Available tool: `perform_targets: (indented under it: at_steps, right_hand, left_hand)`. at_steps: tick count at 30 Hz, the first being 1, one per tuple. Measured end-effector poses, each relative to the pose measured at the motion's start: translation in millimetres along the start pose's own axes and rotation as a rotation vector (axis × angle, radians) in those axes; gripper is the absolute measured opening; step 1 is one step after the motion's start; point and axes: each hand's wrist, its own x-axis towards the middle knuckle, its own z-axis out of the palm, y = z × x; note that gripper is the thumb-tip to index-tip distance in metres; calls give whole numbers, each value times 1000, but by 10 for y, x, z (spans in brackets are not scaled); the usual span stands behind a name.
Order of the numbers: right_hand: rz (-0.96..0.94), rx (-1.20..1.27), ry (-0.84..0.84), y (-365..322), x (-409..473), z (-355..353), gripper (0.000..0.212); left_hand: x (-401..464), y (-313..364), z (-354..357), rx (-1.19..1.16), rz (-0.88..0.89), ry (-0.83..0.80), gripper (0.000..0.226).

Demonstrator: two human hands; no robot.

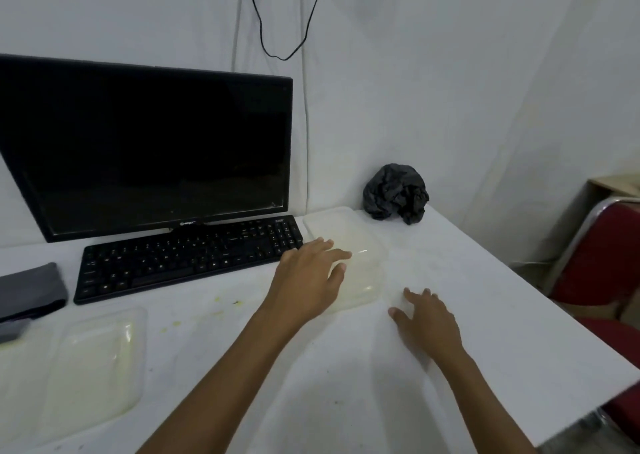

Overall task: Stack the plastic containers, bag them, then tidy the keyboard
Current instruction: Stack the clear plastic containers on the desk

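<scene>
Basically nothing is finished here as far as I can see. Closest to the camera on the left, one clear container (93, 363) sits open on the white table (346, 384) by itself, well apart from the other one. A few yellowish smears mark the table between them.

The right hand (427, 318) is flat on the table with fingers spread, holding nothing, just beside the second container (349, 256). The left hand (311, 280) lies open over the near edge of that container, fingers resting on it; can't tell if it's actually gripping.

Further back, the black keyboard (187, 256) sits crooked in front of the monitor (149, 148), untouched. The crumpled black bag (396, 193) waits by the wall at the far corner. So stacking, bagging and the keyboard are all left.
</scene>
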Motion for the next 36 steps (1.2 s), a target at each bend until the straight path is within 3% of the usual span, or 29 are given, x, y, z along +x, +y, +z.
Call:
perform_targets:
  at_steps: [4,11,13,16,20,24,26,28,32,36]
  right_hand:
    - [3,25,-44,-48,-11,-117,64]
    - [39,385,70,-143,-38,-239,43]
    - [-1,322,185,-157,-59,-260,34]
    - [-29,198,488,-211,-124,-316,27]
    - [-183,376,867,-382,-283,-447,30]
    - [-397,596,978,-696,-408,-587,35]
    - [-485,756,944,-913,-543,-694,34]
    - [-508,962,806,-1167,-661,-739,32]
    - [-336,1299,333,-1622,-824,-650,27]
    - [-217,1352,-146,-1970,-980,-285,23]
  left_hand:
    - [-19,14,15,-24,-12,14,41]
    - [-19,22,8,-39,-14,15,40]
    - [-24,22,16,-44,-17,13,40]
    - [-22,17,31,-48,-17,15,40]
    - [-9,-19,34,-118,-11,14,41]
    - [-102,-169,-13,-427,-21,147,44]
    - [-181,-299,-122,-479,-36,256,42]
    - [-286,-513,-290,-467,-91,342,37]
    - [-575,-1085,-762,-350,-342,369,24]
    - [-1013,-1784,-1180,-41,-559,311,21]
